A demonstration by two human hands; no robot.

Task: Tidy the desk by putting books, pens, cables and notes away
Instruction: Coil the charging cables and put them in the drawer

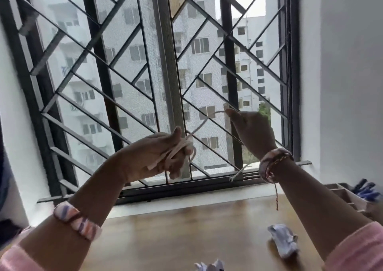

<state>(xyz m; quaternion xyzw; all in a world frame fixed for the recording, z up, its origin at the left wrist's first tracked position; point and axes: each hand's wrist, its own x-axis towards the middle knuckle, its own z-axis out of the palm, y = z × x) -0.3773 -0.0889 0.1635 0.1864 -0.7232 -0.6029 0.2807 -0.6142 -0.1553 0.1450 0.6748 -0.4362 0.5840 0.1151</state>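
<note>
window point(157, 63): fills most of the view, dark metal grille with diagonal bars in front of the glass, pale apartment blocks outside
wall point(350, 84): plain white, runs down the right side next to the window
table point(176, 233): brown wood, glossy, sits right under the sill – both forearms are raised above it
sleeves point(358, 250): pink, at the bottom corners, with banded bracelets on both wrists and a thin red thread hanging off the right one
organiser point(348, 196): brownish compartment tray at the far right edge of the table, something blue and white beside it, too blurry to name
left hand point(163, 156): grip is clenched around a bundle of coiled white cable, held up in front of the grille
right hand point(252, 131): grip pinches the free run of the same cable between thumb and fingertips, up higher and to the right
cable point(180, 148): white, mostly wound into loops in the left fist – one strand arcs up to the right hand, and a loose tail hangs down near the sill
crumpled paper point(283, 242): white wad on the table under the right forearm
second paper wad point(209, 266): at the bottom edge, cut off by the frame
</note>
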